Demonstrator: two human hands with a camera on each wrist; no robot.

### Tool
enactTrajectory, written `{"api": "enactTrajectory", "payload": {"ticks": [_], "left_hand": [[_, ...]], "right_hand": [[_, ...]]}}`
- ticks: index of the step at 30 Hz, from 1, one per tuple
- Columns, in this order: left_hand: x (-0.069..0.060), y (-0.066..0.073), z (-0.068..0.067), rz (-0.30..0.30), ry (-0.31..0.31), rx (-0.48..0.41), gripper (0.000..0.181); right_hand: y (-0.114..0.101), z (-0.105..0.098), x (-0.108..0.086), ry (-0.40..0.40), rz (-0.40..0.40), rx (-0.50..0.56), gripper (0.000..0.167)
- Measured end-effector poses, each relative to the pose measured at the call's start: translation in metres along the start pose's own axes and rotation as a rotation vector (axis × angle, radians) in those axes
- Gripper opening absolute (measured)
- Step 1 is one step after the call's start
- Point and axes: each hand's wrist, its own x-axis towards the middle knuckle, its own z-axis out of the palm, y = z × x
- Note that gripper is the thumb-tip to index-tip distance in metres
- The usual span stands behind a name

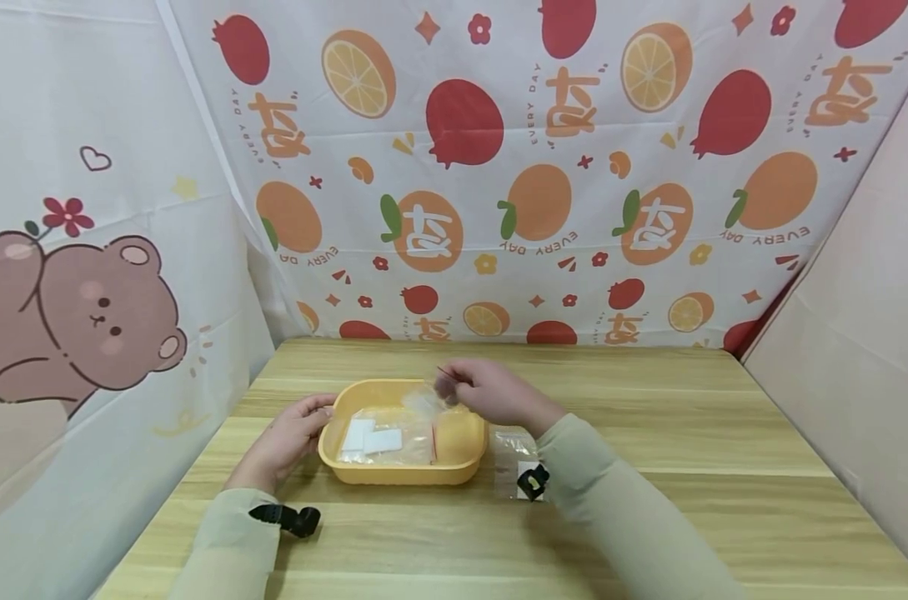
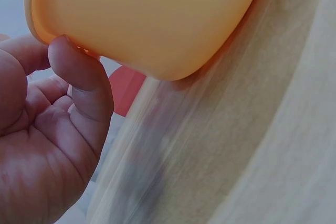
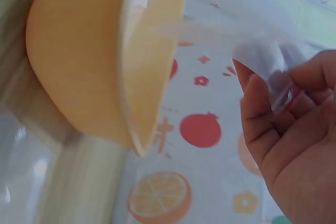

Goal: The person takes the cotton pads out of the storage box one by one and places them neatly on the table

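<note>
A yellow plastic basin [image 1: 401, 475] stands on the table, and a clear zip bag [image 1: 371, 450] with white pieces in it lies inside. My left hand [image 1: 292, 433] grips the basin's left rim; in the left wrist view the curled fingers and thumb [image 2: 79, 66] meet at that rim. Above the basin's far right side, my right hand [image 1: 491, 392] pinches another clear plastic bag [image 3: 268, 61] with a red line at its edge. That bag hangs over the basin, and I cannot tell what it contains.
Right of the basin, partly behind the right sleeve, lies a clear zip bag [image 1: 506, 467] with a small black part [image 1: 532, 482] and a white piece. The wooden table [image 1: 686, 467] meets a fruit-print cloth [image 1: 596, 292] at the back. Cloth walls stand on both sides.
</note>
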Motion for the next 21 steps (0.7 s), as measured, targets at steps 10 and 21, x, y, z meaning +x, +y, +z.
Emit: {"api": "enactTrajectory", "payload": {"ticks": [10,21], "left_hand": [[0.001,-0.001,0.0,-0.004,0.0,-0.009,0.05],[0.001,0.0,0.001,-0.009,-0.001,-0.014,0.049]], "right_hand": [[-0.001,-0.041,-0.038,-0.138,-0.046,0.066,0.022],[0.024,-0.078,-0.077,-0.236,0.03,0.16,0.024]]}}
